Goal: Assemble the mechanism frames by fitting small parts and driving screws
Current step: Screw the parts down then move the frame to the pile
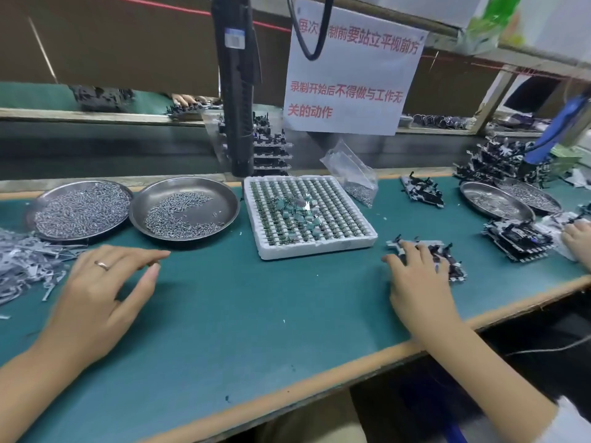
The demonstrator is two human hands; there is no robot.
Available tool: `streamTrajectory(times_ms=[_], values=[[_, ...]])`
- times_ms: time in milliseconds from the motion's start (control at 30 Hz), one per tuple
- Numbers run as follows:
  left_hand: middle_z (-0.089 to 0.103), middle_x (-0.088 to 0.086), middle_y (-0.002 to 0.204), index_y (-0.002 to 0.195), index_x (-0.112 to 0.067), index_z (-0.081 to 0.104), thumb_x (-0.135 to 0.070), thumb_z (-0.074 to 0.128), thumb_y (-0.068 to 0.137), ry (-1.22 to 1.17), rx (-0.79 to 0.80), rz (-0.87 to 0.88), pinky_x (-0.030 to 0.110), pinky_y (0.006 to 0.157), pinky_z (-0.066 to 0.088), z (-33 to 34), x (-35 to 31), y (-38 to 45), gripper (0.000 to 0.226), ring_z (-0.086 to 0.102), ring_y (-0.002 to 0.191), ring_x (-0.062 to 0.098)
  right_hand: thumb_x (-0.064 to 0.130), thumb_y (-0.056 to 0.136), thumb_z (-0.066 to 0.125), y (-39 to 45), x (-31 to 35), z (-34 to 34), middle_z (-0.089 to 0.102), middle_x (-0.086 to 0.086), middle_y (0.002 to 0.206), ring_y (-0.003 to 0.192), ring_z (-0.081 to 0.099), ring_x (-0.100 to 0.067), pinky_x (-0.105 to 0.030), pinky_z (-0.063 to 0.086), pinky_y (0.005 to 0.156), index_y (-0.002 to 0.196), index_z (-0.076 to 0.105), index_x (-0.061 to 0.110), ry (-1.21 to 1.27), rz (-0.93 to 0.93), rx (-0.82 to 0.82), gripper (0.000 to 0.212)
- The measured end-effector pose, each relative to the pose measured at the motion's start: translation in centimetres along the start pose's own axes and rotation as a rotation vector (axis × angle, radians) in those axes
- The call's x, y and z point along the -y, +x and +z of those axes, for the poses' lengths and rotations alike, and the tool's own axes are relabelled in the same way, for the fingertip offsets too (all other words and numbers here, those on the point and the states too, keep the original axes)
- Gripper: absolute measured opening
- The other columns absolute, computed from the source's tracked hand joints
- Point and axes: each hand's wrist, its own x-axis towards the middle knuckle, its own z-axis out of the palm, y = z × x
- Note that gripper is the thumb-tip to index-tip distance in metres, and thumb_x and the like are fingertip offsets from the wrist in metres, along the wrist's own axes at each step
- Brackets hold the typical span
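Observation:
A black and grey mechanism frame lies flat on the green mat at the right. My right hand rests on its left part, fingers straight and spread over it. My left hand hovers over the mat at the left with relaxed fingers, holding nothing. Two steel dishes hold screws: a full one and a half-full one. A white foam tray in the middle carries rows of small green parts. A black electric screwdriver hangs above the dishes.
Thin metal strips are heaped at the far left. More frames lie at the right and back right, with other steel dishes. Another person's hand is at the right edge. A plastic bag of screws leans behind the tray.

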Motion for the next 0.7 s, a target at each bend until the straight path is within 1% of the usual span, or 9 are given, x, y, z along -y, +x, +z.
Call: streamTrajectory(times_ms=[67, 133, 167, 200, 334, 434, 501, 601, 701], values=[[0.067, 0.005, 0.092, 0.1, -0.003, 0.07, -0.03, 0.043, 0.093, 0.016, 0.011, 0.006, 0.042, 0.08, 0.039, 0.0, 0.2, 0.0, 0.039, 0.059, 0.082, 0.027, 0.011, 0.09, 0.051, 0.4, 0.9, -0.3, 0.037, -0.012, 0.145, 0.134, 0.034, -0.029, -0.046, 0.029, 0.104, 0.129, 0.052, 0.015, 0.148, -0.071, -0.086, 0.039], [0.067, 0.004, 0.093, 0.1, -0.004, 0.07, -0.03, 0.044, 0.093, 0.019, 0.025, 0.017, 0.041, 0.08, 0.039, -0.1, 0.3, 0.0, 0.037, 0.057, 0.084, 0.022, 0.001, 0.082, 0.061, 0.1, 3.4, -0.8, 0.059, -0.017, 0.121, 0.112, 0.055, -0.037, -0.046, 0.043, 0.089, 0.109, 0.066, 0.004, 0.377, -0.22, -0.189, 0.028], [0.067, 0.003, 0.094, 0.101, -0.005, 0.07, -0.029, 0.044, 0.093, 0.018, 0.033, 0.017, 0.041, 0.08, 0.04, -0.2, 0.3, 0.0, 0.036, 0.057, 0.084, 0.021, -0.001, 0.08, 0.064, -0.1, 4.9, -1.1, 0.064, -0.016, 0.111, 0.102, 0.061, -0.037, -0.046, 0.049, 0.081, 0.102, 0.068, 0.002, 0.476, -0.294, -0.233, 0.023], [0.067, 0.003, 0.095, 0.101, -0.005, 0.07, -0.029, 0.045, 0.093, 0.02, 0.034, 0.016, 0.042, 0.08, 0.04, -0.1, 0.3, 0.0, 0.036, 0.057, 0.085, 0.021, 0.001, 0.081, 0.064, -0.3, 6.5, -1.4, 0.066, -0.014, 0.106, 0.097, 0.062, -0.036, -0.044, 0.051, 0.076, 0.1, 0.069, 0.002, 0.549, -0.36, -0.24, 0.02], [0.067, 0.006, 0.096, 0.103, -0.005, 0.07, -0.027, 0.046, 0.093, 0.081, 0.022, -0.021, 0.042, 0.084, 0.04, -0.5, 0.3, 0.3, 0.034, 0.06, 0.086, 0.027, 0.009, 0.089, 0.058, 0.9, 12.3, -2.2, 0.069, -0.01, 0.099, 0.092, 0.063, -0.031, -0.042, 0.051, 0.075, 0.107, 0.068, 0.005, 0.732, -0.586, -0.228, 0.021], [0.067, 0.007, 0.097, 0.104, -0.005, 0.07, -0.026, 0.044, 0.092, 0.127, 0.018, -0.068, 0.039, 0.087, 0.04, -1.0, 0.5, 1.8, 0.035, 0.057, 0.092, 0.023, 0.007, 0.085, 0.061, 2.4, 16.0, -2.8, 0.068, -0.013, 0.084, 0.075, 0.065, -0.033, -0.041, 0.053, 0.062, 0.099, 0.07, 0.001, 0.77, -0.741, -0.301, 0.018], [0.066, 0.006, 0.097, 0.105, -0.007, 0.07, -0.025, 0.043, 0.09, 0.141, 0.051, -0.094, 0.039, 0.086, 0.041, -1.2, 0.8, 3.2, 0.036, 0.057, 0.093, 0.024, 0.007, 0.081, 0.064, 3.2, 18.1, -2.8, 0.069, -0.013, 0.082, 0.07, 0.064, -0.033, -0.039, 0.053, 0.058, 0.095, 0.071, 0.002, 0.778, -0.788, -0.341, 0.016], [0.065, 0.004, 0.098, 0.109, -0.01, 0.068, -0.022, 0.043, 0.091, 0.158, 0.144, -0.13, 0.047, 0.081, 0.047, -1.1, 1.7, 6.0, 0.033, 0.059, 0.091, 0.032, 0.006, 0.079, 0.068, 4.1, 20.1, -2.3, 0.069, -0.011, 0.084, 0.071, 0.064, -0.032, -0.036, 0.053, 0.058, 0.094, 0.072, 0.003, 0.817, -0.808, -0.371, 0.015], [0.063, 0.005, 0.109, 0.114, -0.012, 0.064, -0.016, 0.05, 0.095, 0.156, 0.208, -0.234, 0.043, 0.088, 0.045, 0.4, 1.9, 10.4, 0.024, 0.055, 0.103, 0.03, 0.005, 0.081, 0.064, 4.5, 20.8, -1.6, 0.069, -0.01, 0.098, 0.086, 0.064, -0.03, -0.036, 0.054, 0.071, 0.101, 0.07, 0.004, 0.906, -0.827, -0.36, 0.02]])
